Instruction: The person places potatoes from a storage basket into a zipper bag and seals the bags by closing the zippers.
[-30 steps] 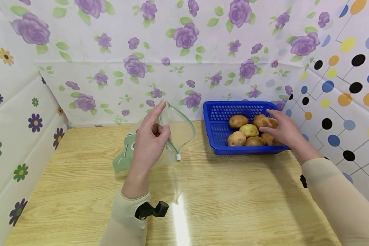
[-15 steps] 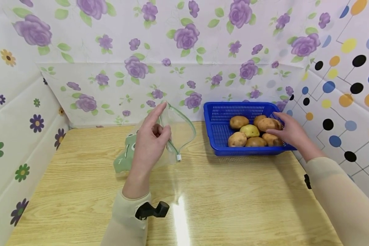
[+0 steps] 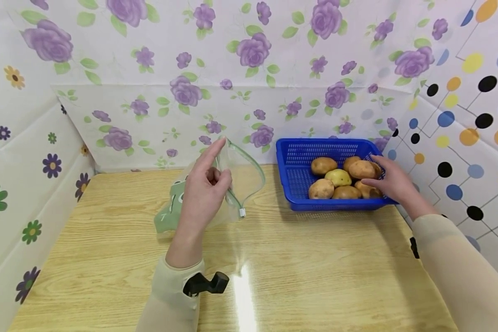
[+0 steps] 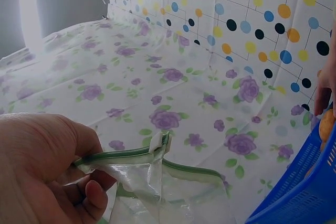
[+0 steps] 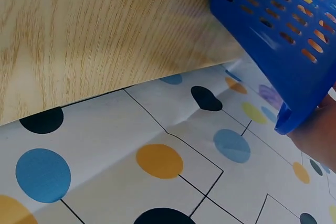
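Observation:
My left hand (image 3: 203,189) pinches the rim of a clear zip bag (image 3: 240,173) with green trim and a green printed front, its mouth spread toward the right. In the left wrist view the bag's green zip edge (image 4: 199,171) runs out from between thumb and fingers. On the right, my right hand (image 3: 392,182) reaches over the right end of a blue plastic basket (image 3: 296,177), thumb and fingers spread apart beside a brown potato (image 3: 361,169). Several more potatoes lie in the basket, among them a yellowish potato (image 3: 338,177). The right wrist view shows mostly the basket's outer wall (image 5: 273,35).
A wood-grain tabletop (image 3: 299,267) lies under everything. Floral sheeting (image 3: 149,120) stands behind, and a dotted sheet (image 3: 460,138) rises along the right side near the basket. A white zip slider (image 3: 242,212) sits at the bag's corner.
My right hand has shifted right, off the top of the brown potato toward the basket's right end, uncovering more of the potatoes. The left hand and bag have stayed put.

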`<state>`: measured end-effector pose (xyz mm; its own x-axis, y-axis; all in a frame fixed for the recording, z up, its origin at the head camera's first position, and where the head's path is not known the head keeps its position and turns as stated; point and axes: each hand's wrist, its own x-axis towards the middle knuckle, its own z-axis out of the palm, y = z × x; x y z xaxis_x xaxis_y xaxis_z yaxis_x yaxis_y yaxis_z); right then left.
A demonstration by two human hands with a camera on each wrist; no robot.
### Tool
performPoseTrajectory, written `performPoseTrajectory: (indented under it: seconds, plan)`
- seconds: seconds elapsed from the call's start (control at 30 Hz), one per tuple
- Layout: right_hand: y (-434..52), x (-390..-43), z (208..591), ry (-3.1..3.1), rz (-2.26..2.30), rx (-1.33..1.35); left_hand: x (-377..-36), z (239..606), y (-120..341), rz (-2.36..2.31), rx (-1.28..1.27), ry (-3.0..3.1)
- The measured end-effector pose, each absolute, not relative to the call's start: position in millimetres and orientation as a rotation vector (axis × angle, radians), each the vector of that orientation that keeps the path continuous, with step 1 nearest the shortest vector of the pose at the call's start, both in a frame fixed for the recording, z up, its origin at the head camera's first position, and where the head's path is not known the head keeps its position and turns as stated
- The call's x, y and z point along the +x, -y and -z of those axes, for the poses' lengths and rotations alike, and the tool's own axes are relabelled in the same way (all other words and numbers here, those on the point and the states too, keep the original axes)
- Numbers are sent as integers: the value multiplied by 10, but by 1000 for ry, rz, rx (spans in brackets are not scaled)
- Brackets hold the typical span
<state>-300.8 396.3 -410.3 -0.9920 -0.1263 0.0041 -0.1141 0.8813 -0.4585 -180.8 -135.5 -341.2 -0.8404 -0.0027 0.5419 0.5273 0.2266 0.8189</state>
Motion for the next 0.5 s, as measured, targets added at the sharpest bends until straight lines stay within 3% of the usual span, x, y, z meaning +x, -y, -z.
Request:
performPoseTrajectory:
  seconds: [0.5]
  plan:
    - [-3997,-3088,4188,-3054,669,-208,-1810,3417,1366,1640,-459,2083]
